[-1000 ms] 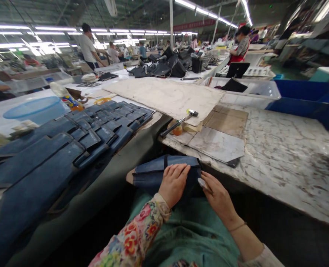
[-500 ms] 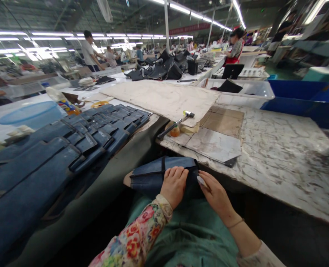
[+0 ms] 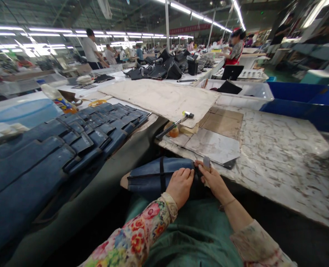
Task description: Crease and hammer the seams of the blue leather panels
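A dark blue leather-like piece (image 3: 150, 167) with black bands and a tan tip at its left end lies over my lap, by the table edge. My left hand (image 3: 181, 185) grips its right part from above, fingers together. At the piece's right end, my right hand (image 3: 213, 181) pinches the dark edge with thumb and fingertips. Held in that same hand is a small flat tool with a pale handle and a rounded grey end (image 3: 206, 162), which points upward. Its exact kind is unclear.
Many similar blue pieces (image 3: 83, 142) lie overlapped at left. A hammer (image 3: 175, 125) rests on the table beside a small orange-brown jar (image 3: 173, 131). Boards (image 3: 214, 146), a white bin (image 3: 246, 91) and a blue bin (image 3: 300, 100) stand beyond. Co-workers stand farther back.
My left hand has slid right along the blue piece. My right hand has turned, so the tool's grey end now points up instead of lying low by the piece.
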A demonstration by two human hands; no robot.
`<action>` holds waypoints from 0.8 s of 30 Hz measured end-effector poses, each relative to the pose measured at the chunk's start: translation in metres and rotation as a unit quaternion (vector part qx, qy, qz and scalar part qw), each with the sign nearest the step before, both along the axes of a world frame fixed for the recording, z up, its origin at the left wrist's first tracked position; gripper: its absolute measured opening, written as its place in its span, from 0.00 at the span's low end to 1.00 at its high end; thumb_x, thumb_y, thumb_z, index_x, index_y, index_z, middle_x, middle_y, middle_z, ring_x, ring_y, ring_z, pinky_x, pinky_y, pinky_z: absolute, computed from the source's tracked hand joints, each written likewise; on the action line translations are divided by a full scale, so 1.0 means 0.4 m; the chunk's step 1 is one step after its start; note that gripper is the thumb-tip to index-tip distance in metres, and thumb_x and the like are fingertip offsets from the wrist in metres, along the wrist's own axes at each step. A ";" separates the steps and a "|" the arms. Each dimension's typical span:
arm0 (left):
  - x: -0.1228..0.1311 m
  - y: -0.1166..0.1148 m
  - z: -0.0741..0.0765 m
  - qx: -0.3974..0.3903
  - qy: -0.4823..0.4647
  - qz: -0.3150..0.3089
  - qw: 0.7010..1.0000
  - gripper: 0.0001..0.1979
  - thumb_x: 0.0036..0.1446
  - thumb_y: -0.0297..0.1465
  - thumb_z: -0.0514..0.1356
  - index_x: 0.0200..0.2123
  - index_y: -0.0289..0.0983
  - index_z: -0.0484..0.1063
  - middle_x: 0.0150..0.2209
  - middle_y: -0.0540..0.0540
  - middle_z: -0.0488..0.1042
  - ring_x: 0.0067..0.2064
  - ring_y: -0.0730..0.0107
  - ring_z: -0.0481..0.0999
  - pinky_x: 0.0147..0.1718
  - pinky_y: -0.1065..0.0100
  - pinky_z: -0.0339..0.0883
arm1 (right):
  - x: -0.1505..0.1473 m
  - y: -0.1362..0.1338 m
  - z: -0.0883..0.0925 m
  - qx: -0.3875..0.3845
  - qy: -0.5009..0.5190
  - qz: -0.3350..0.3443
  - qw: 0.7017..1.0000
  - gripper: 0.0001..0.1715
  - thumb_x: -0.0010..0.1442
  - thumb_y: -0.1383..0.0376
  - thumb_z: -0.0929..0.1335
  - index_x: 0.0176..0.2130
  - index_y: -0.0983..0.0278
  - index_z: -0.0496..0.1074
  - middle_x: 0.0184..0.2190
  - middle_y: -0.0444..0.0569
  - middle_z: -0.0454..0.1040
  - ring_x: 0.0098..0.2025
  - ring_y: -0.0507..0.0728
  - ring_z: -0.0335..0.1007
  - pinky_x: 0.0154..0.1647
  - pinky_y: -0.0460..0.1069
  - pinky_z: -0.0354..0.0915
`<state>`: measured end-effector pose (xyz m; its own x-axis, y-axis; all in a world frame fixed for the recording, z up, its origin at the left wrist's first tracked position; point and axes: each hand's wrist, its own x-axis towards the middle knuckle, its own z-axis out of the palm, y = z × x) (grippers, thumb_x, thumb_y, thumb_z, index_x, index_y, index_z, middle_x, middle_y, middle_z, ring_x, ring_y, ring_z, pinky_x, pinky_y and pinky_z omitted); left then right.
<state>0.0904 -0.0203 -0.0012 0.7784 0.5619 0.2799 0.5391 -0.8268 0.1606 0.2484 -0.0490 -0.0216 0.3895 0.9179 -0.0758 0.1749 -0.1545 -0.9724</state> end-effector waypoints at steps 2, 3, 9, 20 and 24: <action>-0.004 -0.003 -0.002 -0.001 -0.004 0.003 1.000 0.19 0.62 0.34 0.48 0.54 0.34 0.62 0.45 0.40 0.69 0.47 0.61 0.66 0.44 0.60 0.63 | 0.003 0.008 0.048 0.018 -0.051 -0.013 0.998 0.31 0.57 0.47 0.60 0.50 0.65 0.68 0.42 0.54 0.75 0.24 0.53 0.69 0.26 0.51 0.68; -0.003 -0.004 -0.002 0.000 -0.005 0.006 1.000 0.20 0.62 0.36 0.49 0.54 0.34 0.62 0.45 0.40 0.69 0.47 0.60 0.66 0.43 0.59 0.62 | 0.006 0.013 0.074 0.041 -0.095 -0.022 0.994 0.32 0.58 0.47 0.60 0.51 0.66 0.67 0.42 0.54 0.74 0.31 0.56 0.71 0.34 0.53 0.69; 0.011 0.007 0.016 0.001 0.022 0.029 0.999 0.16 0.62 0.37 0.49 0.48 0.36 0.66 0.39 0.44 0.69 0.42 0.62 0.67 0.38 0.59 0.62 | 0.009 0.011 0.107 0.118 -0.351 0.034 0.928 0.28 0.64 0.53 0.54 0.56 0.64 0.63 0.47 0.55 0.70 0.52 0.60 0.63 0.55 0.57 0.57; -0.045 0.003 -0.006 -0.010 -0.029 0.025 0.999 0.17 0.62 0.33 0.49 0.53 0.37 0.63 0.47 0.44 0.70 0.50 0.63 0.65 0.48 0.61 0.61 | -0.032 -0.096 0.085 0.135 -0.475 0.057 0.867 0.19 0.64 0.64 0.59 0.51 0.63 0.69 0.47 0.52 0.70 0.50 0.58 0.63 0.54 0.55 0.60; -0.072 0.010 -0.011 -0.009 -0.046 0.036 0.998 0.16 0.62 0.31 0.49 0.52 0.36 0.65 0.47 0.44 0.71 0.49 0.64 0.66 0.49 0.60 0.62 | -0.063 -0.089 0.077 0.115 -0.506 0.071 0.852 0.18 0.63 0.67 0.59 0.49 0.64 0.70 0.45 0.53 0.72 0.49 0.58 0.64 0.51 0.54 0.63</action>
<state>0.0617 -0.0164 -0.0055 0.7074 0.6209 0.3376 0.5796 -0.7830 0.2257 0.2231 -0.0846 0.0093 0.0324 0.9066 0.4207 0.9425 0.1124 -0.3148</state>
